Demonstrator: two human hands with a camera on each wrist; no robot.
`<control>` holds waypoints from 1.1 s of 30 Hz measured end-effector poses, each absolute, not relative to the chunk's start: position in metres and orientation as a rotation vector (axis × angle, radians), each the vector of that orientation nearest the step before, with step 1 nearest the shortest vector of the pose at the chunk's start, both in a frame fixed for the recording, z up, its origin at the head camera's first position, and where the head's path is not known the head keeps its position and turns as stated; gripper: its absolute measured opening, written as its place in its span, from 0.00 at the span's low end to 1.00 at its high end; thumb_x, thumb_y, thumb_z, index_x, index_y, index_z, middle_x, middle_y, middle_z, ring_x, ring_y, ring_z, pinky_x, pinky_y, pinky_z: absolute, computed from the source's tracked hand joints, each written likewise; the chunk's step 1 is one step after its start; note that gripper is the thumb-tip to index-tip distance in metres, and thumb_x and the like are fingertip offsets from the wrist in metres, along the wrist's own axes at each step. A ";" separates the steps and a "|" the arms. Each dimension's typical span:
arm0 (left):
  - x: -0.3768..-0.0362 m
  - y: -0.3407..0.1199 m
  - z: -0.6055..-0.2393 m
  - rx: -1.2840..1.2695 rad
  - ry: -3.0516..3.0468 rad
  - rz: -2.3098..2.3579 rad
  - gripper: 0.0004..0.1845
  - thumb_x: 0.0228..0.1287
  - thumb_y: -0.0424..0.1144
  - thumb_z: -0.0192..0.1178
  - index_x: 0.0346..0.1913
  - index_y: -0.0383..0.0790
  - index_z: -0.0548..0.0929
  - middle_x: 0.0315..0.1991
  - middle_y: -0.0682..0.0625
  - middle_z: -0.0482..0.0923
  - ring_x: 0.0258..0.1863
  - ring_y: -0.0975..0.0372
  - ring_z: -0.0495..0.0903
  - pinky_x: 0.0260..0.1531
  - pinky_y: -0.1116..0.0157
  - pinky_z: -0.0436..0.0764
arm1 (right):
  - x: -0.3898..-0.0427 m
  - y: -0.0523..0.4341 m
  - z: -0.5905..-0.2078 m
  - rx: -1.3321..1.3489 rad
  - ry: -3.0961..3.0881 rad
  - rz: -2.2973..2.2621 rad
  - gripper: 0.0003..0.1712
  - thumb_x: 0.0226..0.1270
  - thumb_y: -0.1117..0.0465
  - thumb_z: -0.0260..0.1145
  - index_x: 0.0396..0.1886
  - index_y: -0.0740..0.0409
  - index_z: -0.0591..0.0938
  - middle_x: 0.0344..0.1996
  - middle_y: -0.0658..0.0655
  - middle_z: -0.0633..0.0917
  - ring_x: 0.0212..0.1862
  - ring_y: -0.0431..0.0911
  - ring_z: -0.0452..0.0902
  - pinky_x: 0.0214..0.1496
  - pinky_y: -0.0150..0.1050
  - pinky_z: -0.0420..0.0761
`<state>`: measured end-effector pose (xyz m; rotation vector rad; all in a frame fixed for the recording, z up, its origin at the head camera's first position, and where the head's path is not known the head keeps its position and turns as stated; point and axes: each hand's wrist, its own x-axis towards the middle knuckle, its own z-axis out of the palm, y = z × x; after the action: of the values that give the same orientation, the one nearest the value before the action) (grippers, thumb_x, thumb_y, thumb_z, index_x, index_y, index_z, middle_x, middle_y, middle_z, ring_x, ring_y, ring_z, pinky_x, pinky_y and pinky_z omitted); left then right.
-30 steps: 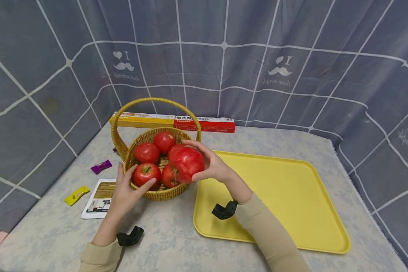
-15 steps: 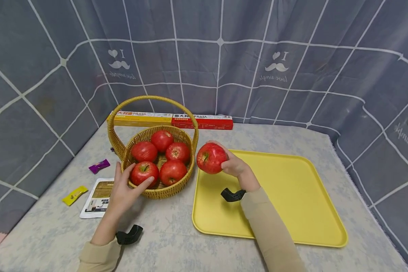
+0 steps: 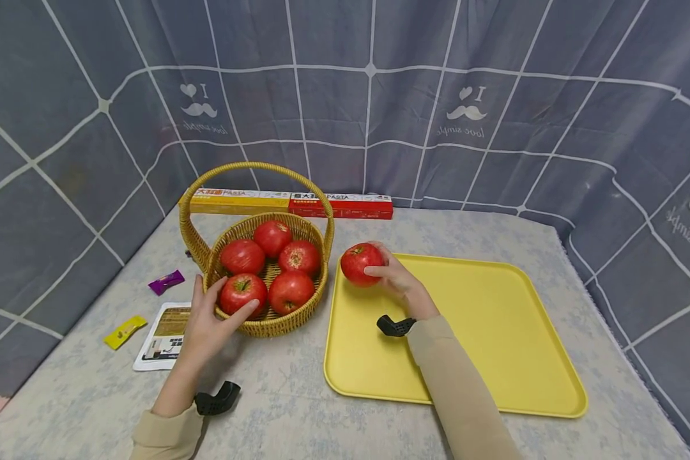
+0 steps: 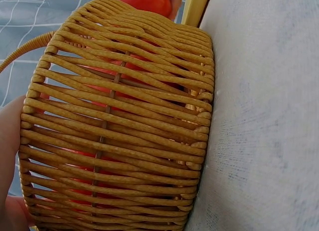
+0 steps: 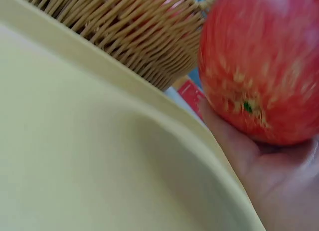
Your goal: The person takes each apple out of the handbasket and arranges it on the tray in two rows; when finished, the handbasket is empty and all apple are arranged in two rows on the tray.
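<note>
My right hand [image 3: 401,285] grips a red apple [image 3: 359,264] over the left back part of the yellow tray [image 3: 483,345]. In the right wrist view the apple [image 5: 259,66] sits between the fingers and palm, near the tray's rim [image 5: 164,123]. My left hand [image 3: 208,332] holds the front left rim of the wicker basket [image 3: 276,327], its thumb reaching over onto the nearest apple [image 3: 243,294]. Several red apples lie inside the basket. The left wrist view shows the woven basket wall [image 4: 114,126] up close, with red showing through its gaps.
A yellow pasta box [image 3: 236,203] and a red pasta box [image 3: 345,208] lie behind the basket. To the left are a purple wrapped candy [image 3: 166,282], a yellow wrapped candy [image 3: 124,331] and a white packet [image 3: 162,338]. The basket's tall handle [image 3: 253,166] arches overhead.
My right hand has carried the apple from above the basket rightward to over the tray, with little movement in the last half second. My left hand stays at the basket's rim.
</note>
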<state>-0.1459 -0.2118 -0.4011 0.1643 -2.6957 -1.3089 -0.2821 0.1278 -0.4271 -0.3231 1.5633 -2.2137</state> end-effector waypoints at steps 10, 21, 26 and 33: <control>-0.145 -0.211 -0.400 0.160 -2.701 -1.313 0.47 0.56 0.58 0.63 0.71 0.36 0.57 0.73 0.38 0.25 0.70 0.39 0.35 0.59 0.33 0.48 | -0.291 0.120 -0.442 -0.245 2.095 -2.107 0.43 0.52 0.68 0.72 0.68 0.56 0.64 0.64 0.61 0.66 0.63 0.56 0.62 0.61 0.50 0.69; -0.145 -0.212 -0.400 0.161 -2.696 -1.308 0.47 0.56 0.58 0.63 0.71 0.36 0.57 0.73 0.38 0.26 0.70 0.39 0.36 0.59 0.33 0.48 | -0.293 0.122 -0.440 -0.405 2.079 -1.961 0.47 0.50 0.74 0.71 0.69 0.57 0.59 0.63 0.61 0.66 0.63 0.55 0.64 0.62 0.49 0.68; -0.145 -0.212 -0.400 0.160 -2.697 -1.314 0.47 0.56 0.58 0.63 0.71 0.36 0.57 0.73 0.38 0.25 0.70 0.39 0.36 0.59 0.34 0.47 | -0.290 0.123 -0.430 -0.382 2.279 -1.773 0.53 0.49 0.62 0.76 0.72 0.49 0.56 0.67 0.58 0.63 0.64 0.55 0.61 0.62 0.52 0.68; -0.146 -0.212 -0.400 0.155 -2.696 -1.302 0.47 0.56 0.59 0.63 0.70 0.36 0.58 0.73 0.37 0.27 0.70 0.39 0.36 0.60 0.34 0.48 | -0.266 0.115 -0.389 -0.593 2.702 -1.777 0.52 0.50 0.54 0.76 0.71 0.49 0.58 0.67 0.58 0.61 0.66 0.55 0.59 0.64 0.54 0.64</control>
<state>-0.1461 -0.2116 -0.3998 0.1551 -2.6956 -1.3015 -0.2660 0.1153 -0.3887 -0.5933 2.7019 -1.7772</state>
